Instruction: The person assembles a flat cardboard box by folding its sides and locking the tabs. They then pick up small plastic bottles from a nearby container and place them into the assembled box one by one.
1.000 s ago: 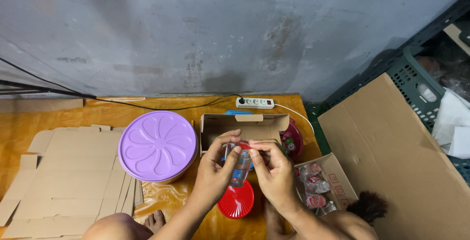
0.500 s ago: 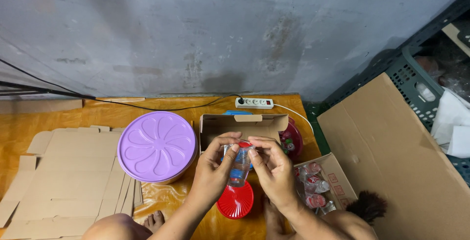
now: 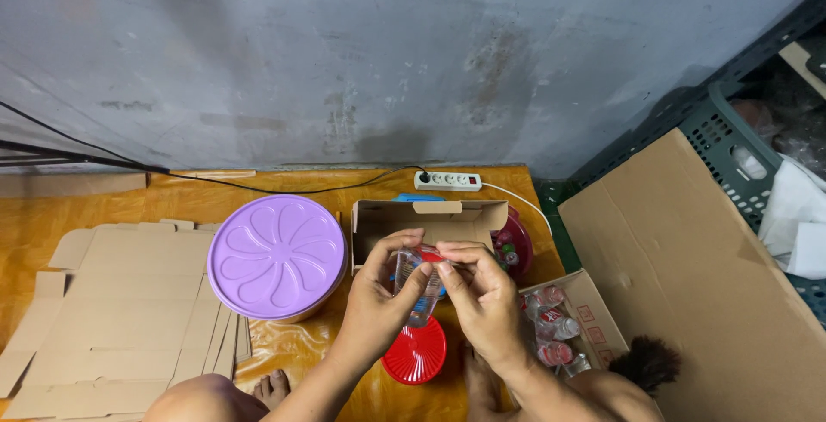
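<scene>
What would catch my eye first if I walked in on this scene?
Probably the big round purple lid lying left of centre beside flattened cardboard. Next, the left hand and right hand together holding a small clear bottle with a red cap, above a red lid on the orange floor.

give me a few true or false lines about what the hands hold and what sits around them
1. Both hands hold a small clear bottle with a red cap. True.
2. The purple lid lies to the right of the hands. False: it lies on their left.
3. The open cardboard box sits beyond the hands. True.
4. The power strip lies on the flat cardboard sheets. False: it lies by the wall.
5. The left hand rests on the red lid. False: it grips the bottle with the right hand.
</scene>
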